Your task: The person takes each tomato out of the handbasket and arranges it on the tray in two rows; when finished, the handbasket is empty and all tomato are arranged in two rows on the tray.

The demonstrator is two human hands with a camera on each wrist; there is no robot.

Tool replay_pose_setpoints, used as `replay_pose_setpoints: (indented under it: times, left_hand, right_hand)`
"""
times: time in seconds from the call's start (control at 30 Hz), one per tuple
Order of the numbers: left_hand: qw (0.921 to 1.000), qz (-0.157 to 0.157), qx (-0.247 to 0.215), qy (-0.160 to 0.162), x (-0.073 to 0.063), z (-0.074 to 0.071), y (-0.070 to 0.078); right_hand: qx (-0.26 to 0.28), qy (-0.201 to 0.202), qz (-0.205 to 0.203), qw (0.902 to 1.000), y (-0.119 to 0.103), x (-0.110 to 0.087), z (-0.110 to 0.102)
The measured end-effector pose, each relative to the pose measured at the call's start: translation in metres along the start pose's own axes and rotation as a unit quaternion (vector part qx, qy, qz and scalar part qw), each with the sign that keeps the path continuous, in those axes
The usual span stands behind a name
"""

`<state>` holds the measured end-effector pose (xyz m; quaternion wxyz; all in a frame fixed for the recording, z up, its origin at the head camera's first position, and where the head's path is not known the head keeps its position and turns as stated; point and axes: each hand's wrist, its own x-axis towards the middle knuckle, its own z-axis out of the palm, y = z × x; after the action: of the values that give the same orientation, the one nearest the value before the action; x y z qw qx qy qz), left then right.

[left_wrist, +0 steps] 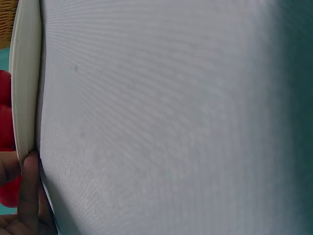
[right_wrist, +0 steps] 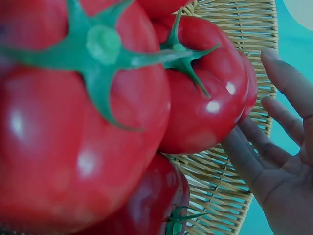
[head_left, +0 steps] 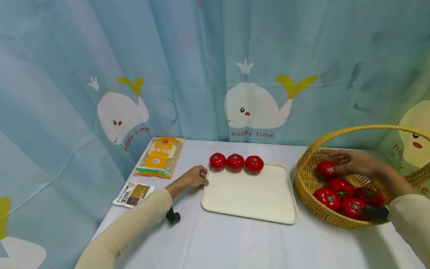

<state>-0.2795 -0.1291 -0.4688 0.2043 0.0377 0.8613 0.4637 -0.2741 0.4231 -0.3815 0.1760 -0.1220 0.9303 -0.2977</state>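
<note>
My left hand pinches the left edge of a cream rectangular tray, thumb above the rim and fingers beneath it, as the left wrist view shows. Three red tomatoes with green tops stand in a row along the tray's far edge. To the right, my right hand reaches into a wicker basket. Its spread fingers are around the rearmost tomato, the thumb right at its side. Several more tomatoes lie in the basket, large in the right wrist view.
An orange-and-clear food bag lies at the back left, with a smaller white-and-brown packet nearer. The basket's tall handle arches over the right forearm. Behind the white-covered table hangs a blue whale-print curtain.
</note>
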Motion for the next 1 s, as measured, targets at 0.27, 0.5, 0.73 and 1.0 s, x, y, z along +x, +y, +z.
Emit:
replay_pose_setpoints:
  times: [0.27, 0.5, 0.73, 1.0]
  left_hand:
    - [1.0, -0.008, 0.004, 0.001, 0.0006, -0.0002, 0.0]
    - [0.9999, -0.011, 0.009, -0.001, 0.0007, -0.0001, 0.0012]
    - [0.9999, -0.011, 0.006, 0.001, 0.0012, -0.0009, 0.0009]
    - [0.9999, -0.011, 0.009, -0.001, 0.0014, -0.0008, 0.001]
  right_hand:
    - [-0.007, 0.008, -0.007, 0.9999, 0.0045, 0.0013, 0.0016]
    - [-0.008, 0.001, -0.001, 1.0, 0.0057, 0.003, 0.002]
    - [-0.044, 0.0, 0.003, 0.999, 0.0077, 0.0048, 0.0021]
    - [-0.062, -0.011, 0.025, 0.9977, 0.0092, 0.0059, 0.005]
